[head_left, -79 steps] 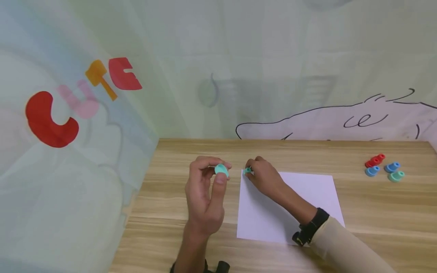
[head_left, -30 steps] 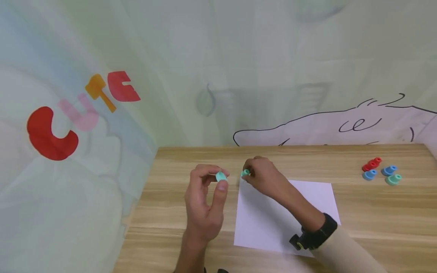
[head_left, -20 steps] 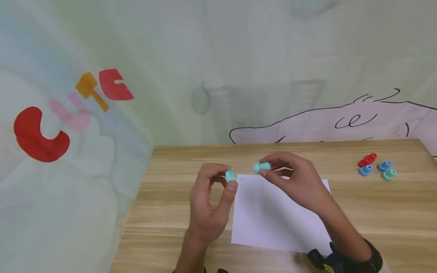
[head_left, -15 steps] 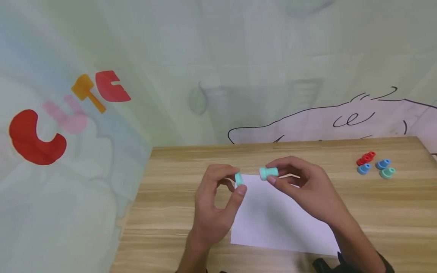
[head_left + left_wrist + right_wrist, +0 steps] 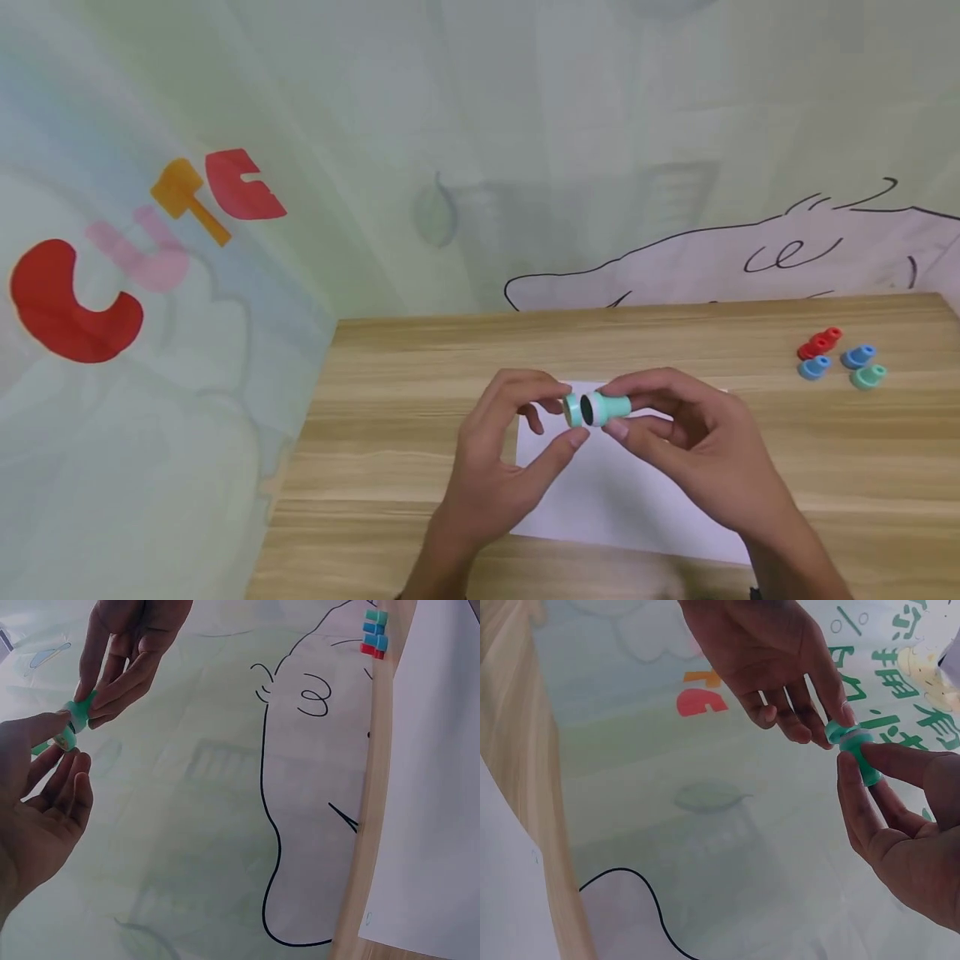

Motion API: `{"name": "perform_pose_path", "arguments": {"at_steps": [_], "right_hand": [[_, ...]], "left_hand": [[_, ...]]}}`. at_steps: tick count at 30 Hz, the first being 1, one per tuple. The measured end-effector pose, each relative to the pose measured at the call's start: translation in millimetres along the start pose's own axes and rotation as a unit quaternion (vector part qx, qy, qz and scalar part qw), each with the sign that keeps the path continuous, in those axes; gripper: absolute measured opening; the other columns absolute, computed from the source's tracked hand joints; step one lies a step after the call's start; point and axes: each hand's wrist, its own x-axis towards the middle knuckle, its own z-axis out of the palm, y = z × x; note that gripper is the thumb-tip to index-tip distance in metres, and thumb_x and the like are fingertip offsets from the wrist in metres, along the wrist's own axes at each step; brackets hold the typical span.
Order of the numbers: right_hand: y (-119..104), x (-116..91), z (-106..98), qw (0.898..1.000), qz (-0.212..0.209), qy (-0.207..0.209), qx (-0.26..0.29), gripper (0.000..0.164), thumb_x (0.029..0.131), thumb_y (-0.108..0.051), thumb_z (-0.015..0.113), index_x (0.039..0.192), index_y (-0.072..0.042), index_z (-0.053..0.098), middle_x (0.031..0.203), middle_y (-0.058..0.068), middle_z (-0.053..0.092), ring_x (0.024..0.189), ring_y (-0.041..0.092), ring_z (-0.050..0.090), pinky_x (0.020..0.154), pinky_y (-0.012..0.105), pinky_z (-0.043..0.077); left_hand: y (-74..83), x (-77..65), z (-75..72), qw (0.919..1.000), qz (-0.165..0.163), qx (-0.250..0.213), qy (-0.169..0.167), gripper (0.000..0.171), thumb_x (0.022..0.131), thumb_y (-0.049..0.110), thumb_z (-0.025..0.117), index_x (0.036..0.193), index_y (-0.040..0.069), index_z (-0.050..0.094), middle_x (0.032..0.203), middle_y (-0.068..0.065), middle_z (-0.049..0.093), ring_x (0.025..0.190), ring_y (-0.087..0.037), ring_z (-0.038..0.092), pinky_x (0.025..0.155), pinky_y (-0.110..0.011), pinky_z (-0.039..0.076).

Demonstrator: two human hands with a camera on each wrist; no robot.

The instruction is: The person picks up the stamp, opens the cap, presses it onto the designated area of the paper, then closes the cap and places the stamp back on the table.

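1. A printed cloth backdrop (image 5: pixel 637 108) rises behind the far edge of the wooden table (image 5: pixel 390 400) and along its left side.
2. The table carries everything that is not in hand.
3. A white sheet of paper (image 5: pixel 622 508) lies flat, well in from the table's left edge and apart from its far edge.
4. The right hand (image 5: pixel 705 450) pinches a teal stamp between thumb and fingers.
5. The left hand (image 5: pixel 502 458) pinches a teal cap between thumb and index finger.
6. Two red stamps (image 5: pixel 813 348), two blue stamps (image 5: pixel 813 367) and a green stamp (image 5: pixel 868 377) cluster near the table's far right corner.
7. The teal stamp (image 5: pixel 615 407) is raised over the sheet, dark face leftward.
8. The teal cap (image 5: pixel 572 410) is just beside that face; I cannot tell whether they touch.
9. A faint mark (image 5: pixel 368 918) shows near the sheet's far left corner.
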Motion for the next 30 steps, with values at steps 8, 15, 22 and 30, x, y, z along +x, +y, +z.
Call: {"name": "perform_pose_path", "arguments": {"at_steps": [8, 15, 22, 30], "right_hand": [[-7, 0, 4, 0.999, -0.036, -0.012, 0.019, 0.037, 0.076, 0.018, 0.063, 0.111, 0.005, 0.061, 0.105, 0.02, 0.061, 0.093, 0.031, 0.058, 0.077, 0.041, 0.052], [-8, 3, 7, 0.997, -0.079, -0.022, 0.007, 0.037, 0.075, 0.019, 0.063, 0.109, 0.004, 0.062, 0.102, 0.019, 0.063, 0.093, 0.03, 0.059, 0.076, 0.039, 0.053], [-8, 4, 7, 0.991, -0.127, -0.036, -0.026, 0.04, 0.073, 0.02, 0.064, 0.107, 0.0, 0.065, 0.098, 0.014, 0.066, 0.089, 0.026, 0.061, 0.072, 0.035, 0.054], [-10, 4, 9, 0.978, -0.193, -0.046, -0.067, 0.04, 0.072, 0.017, 0.067, 0.109, 0.001, 0.065, 0.099, 0.013, 0.066, 0.088, 0.024, 0.062, 0.073, 0.031, 0.054]], "left_hand": [[0.8, 1.9, 2.8, 0.9998, 0.02, 0.002, -0.01, 0.036, 0.077, 0.001, 0.071, 0.11, 0.002, 0.057, 0.1, -0.008, 0.057, 0.085, -0.017, 0.055, 0.062, -0.027, 0.048], [-2.4, 2.1, 3.0, 0.9995, 0.025, -0.018, -0.007, 0.036, 0.074, -0.004, 0.072, 0.108, 0.0, 0.059, 0.098, -0.009, 0.059, 0.084, -0.019, 0.055, 0.061, -0.028, 0.05], [-10.7, -5.0, 2.7, 0.9893, 0.005, -0.145, -0.014, 0.038, 0.069, -0.016, 0.07, 0.104, -0.008, 0.06, 0.094, -0.016, 0.059, 0.08, -0.021, 0.06, 0.063, -0.036, 0.055], [-15.0, -7.1, 1.8, 0.9872, 0.023, -0.155, -0.029, 0.037, 0.068, -0.016, 0.071, 0.103, -0.008, 0.061, 0.094, -0.017, 0.061, 0.078, -0.02, 0.061, 0.062, -0.034, 0.055]]}}
